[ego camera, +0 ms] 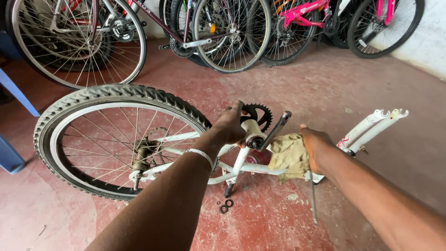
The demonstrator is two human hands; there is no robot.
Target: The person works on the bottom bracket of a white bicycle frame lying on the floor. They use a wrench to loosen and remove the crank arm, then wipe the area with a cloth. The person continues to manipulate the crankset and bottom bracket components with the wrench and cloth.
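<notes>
two small rings (226,206) lie on the near red floor (288,223). left hand (231,126), fingers curled, grips the white bike frame (241,158) at mid-scene, beside the sprocket (260,113); right hand (315,146) presses a rag (289,153) onto it, fingers closed over the cloth.

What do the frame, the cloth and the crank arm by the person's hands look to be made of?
Frame: probably metal tube, glossy white paint.
Cloth under the right hand: soft, crumpled fabric, yellowish and stained.
Crank arm beside the left hand: likely bare grey metal, dull sheen.
</notes>
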